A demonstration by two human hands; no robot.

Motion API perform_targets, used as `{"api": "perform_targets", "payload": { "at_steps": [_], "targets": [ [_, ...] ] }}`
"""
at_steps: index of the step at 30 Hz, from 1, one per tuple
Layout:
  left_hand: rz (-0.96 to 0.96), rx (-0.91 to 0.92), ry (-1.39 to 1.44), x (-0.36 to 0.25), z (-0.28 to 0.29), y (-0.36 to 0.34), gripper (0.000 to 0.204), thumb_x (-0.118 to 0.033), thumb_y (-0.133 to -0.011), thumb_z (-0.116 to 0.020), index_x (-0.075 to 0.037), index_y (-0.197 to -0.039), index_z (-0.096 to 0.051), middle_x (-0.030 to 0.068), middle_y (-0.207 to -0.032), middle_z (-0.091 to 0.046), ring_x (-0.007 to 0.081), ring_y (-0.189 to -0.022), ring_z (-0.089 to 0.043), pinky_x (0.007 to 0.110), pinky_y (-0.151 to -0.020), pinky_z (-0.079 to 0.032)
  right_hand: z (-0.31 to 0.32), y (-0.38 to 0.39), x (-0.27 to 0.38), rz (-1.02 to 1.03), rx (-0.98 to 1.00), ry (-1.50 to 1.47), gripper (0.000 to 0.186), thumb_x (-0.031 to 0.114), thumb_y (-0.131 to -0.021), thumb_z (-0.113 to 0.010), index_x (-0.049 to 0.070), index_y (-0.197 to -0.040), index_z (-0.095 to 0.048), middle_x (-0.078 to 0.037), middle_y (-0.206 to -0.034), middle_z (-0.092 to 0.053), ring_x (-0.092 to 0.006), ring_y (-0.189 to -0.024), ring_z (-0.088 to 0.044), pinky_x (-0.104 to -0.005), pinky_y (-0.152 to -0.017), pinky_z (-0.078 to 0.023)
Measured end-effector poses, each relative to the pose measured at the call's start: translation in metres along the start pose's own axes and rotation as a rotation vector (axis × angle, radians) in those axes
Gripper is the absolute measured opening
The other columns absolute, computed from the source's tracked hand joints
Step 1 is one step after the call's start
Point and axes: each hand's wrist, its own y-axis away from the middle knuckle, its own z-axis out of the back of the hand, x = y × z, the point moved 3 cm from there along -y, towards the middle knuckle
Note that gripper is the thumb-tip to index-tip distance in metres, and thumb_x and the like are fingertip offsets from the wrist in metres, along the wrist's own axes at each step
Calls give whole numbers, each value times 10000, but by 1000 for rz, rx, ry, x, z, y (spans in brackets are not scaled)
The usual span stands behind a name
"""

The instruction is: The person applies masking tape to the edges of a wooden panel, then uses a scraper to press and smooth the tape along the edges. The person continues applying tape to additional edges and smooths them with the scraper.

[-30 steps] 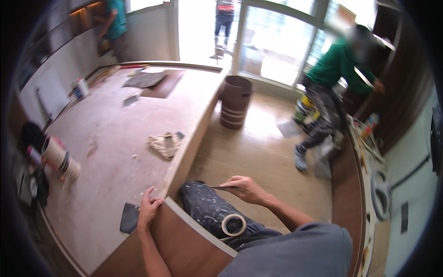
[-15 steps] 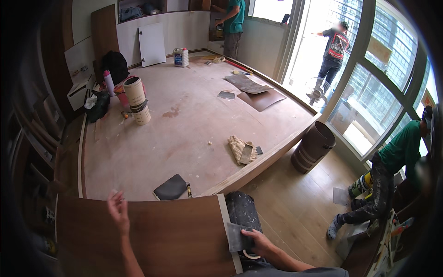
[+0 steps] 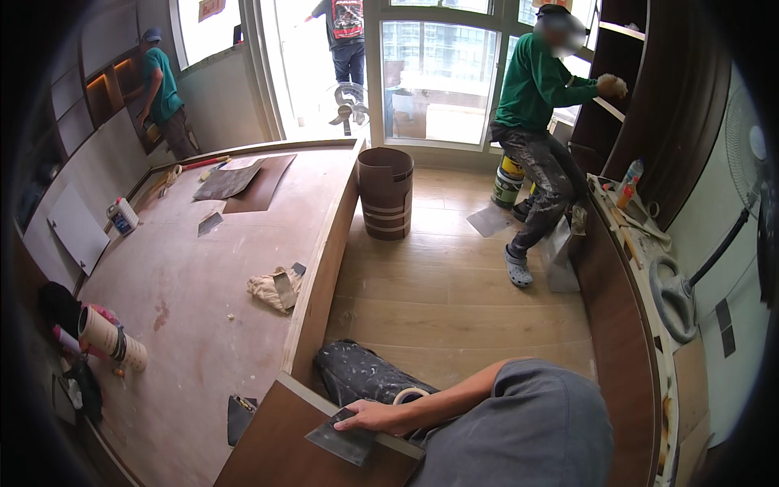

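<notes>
My right hand (image 3: 376,415) is closed on a thin, flat grey sheet (image 3: 341,440), its kind unclear. The sheet lies on the end of a brown wood-grain panel (image 3: 280,438), over its pale edge. My left hand is out of view. A pale tape roll (image 3: 411,395), partly hidden, shows behind my right forearm, close to my paint-spotted dark trouser leg (image 3: 357,369). Beside the panel, on the raised platform (image 3: 219,325), is a dark sheet (image 3: 240,422), partly covered by the panel. A tan cloth (image 3: 272,290) with a small grey piece on it sits farther off.
A brown bin (image 3: 386,195) stands on the wood floor past the platform edge. One person in green (image 3: 540,89) works at shelves on the right; two more are farther back. Cream cylindrical containers (image 3: 114,339) stand at the left. Tools and a bottle (image 3: 629,183) line the right-hand ledge.
My view has swung right, and my left hand has gone out of it. My right hand still grips the grey sheet at the panel's end. The person in green has straightened up, arms raised to the shelves.
</notes>
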Motion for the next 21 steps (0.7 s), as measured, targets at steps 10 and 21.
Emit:
{"api": "perform_targets", "payload": {
  "at_steps": [10,21],
  "targets": [
    [393,-64,263,36,21,16,546,-344,-1106,-488,-8,-1532,-424,216,-1436,-579,309,-1282,-588,400,-1088,-488,19,-100,12,66,-77,184,439,331,-966,-743,-1,-1246,-678,-90,-1172,-723,-200,-1125,-649,-366,-1010,-483],
    [964,-301,896,49,62,52,573,-392,-1108,-469,-16,-1539,-420,217,-1461,-556,323,-1302,-575,422,-1099,-483,-15,-153,129,270,53,212,256,189,-991,-710,-15,-1145,-702,-88,-1041,-756,-176,-896,-727,-343,-800,-589]
  ]
}}
